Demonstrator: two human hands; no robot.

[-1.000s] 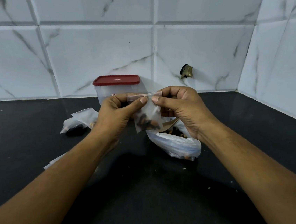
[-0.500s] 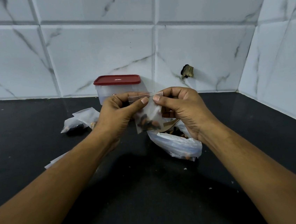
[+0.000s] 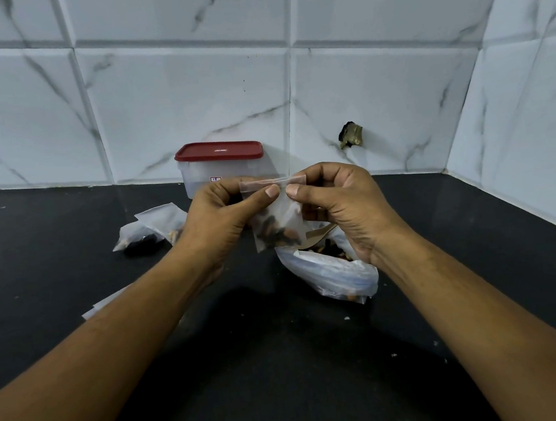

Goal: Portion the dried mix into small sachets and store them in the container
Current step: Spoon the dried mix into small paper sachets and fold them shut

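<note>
Little moved since earlier frames: both hands still pinch sachet top above black table (image 3: 286,363), pale crumbs scattered. White marble-veined wall tiles (image 3: 189,99) behind and right. Filled sachets (image 3: 150,229) lie left on table. Left hand (image 3: 222,216) curled, pinching top strip of sachet (image 3: 279,224), dark mix at bottom. Red-lidded container (image 3: 220,168) behind, lid on, against wall. Right hand (image 3: 341,203) pinches same strip. Bulk bag (image 3: 331,273) beneath it on table. Brass fitting (image 3: 351,134) in wall.

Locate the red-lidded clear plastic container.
In the head view, the red-lidded clear plastic container stands left of centre at the back of the black counter, against the tiled wall, just behind the left hand.
</note>
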